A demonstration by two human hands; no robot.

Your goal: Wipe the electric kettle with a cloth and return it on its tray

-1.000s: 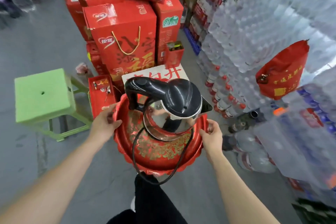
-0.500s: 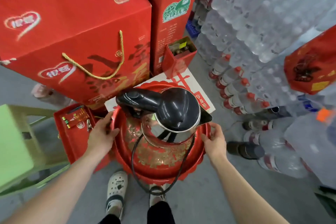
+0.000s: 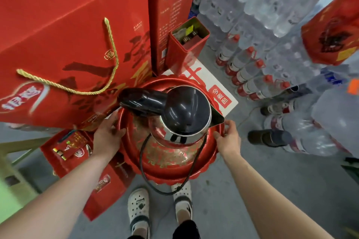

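A steel electric kettle point(image 3: 180, 120) with a black lid and black handle stands upright on a round red tray point(image 3: 202, 165) with gold patterning. Its black cord point(image 3: 144, 163) loops off the tray's near edge. My left hand point(image 3: 107, 136) grips the tray's left rim and my right hand point(image 3: 227, 138) grips its right rim. The tray is low, over a white and red box point(image 3: 219, 93). No cloth is in view.
Big red gift boxes point(image 3: 68, 44) stack at the left and back, and an open red tin point(image 3: 186, 48) stands behind the tray. Shrink-wrapped water bottles point(image 3: 272, 25) wall the right side, with loose bottles point(image 3: 252, 75) on the floor. A green stool point(image 3: 9, 190) is at the left. My feet point(image 3: 161, 203) are below.
Both hands have carried the tray with the kettle forward and down toward the white box at the foot of the red boxes. The view has dropped closer to the floor.
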